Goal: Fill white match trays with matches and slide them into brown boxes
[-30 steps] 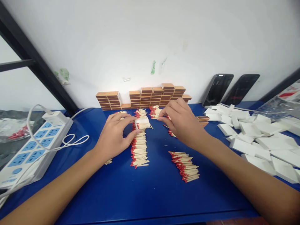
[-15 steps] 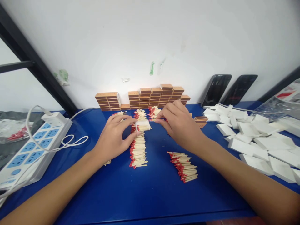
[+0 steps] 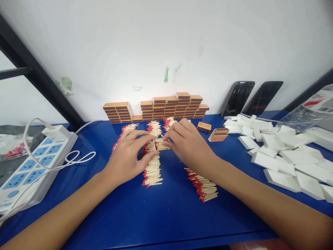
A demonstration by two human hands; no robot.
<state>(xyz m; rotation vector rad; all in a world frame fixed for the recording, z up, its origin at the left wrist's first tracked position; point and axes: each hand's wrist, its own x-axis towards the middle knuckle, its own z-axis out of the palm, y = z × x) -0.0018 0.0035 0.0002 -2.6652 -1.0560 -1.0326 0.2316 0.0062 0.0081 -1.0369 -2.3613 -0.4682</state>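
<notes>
My left hand (image 3: 131, 152) grips a small white matchbox tray (image 3: 154, 144) between thumb and fingers, over a long row of red-tipped matches (image 3: 152, 170). Close on its right, my right hand (image 3: 186, 142) is closed, thumb and fingertips pinched at the ends of some pale matches (image 3: 162, 144) that reach toward the tray. How many it pinches is hidden by the fingers. Another pile of matches (image 3: 203, 185) lies below my right wrist. Beyond my hands are more matches (image 3: 154, 128), and my left hand partly covers a further row (image 3: 125, 133).
Stacked brown matchboxes (image 3: 169, 107) line the wall. Loose matchboxes (image 3: 218, 135) sit right of my right hand. Many white trays (image 3: 281, 149) are heaped at right, with two phones (image 3: 238, 99) leaning behind. A power strip (image 3: 39, 166) with a white cable (image 3: 83, 158) lies at left.
The tray has tipped so that mostly a narrow white edge shows. My right hand has moved left and down, close to it, uncovering matchboxes behind. The view has shifted slightly.
</notes>
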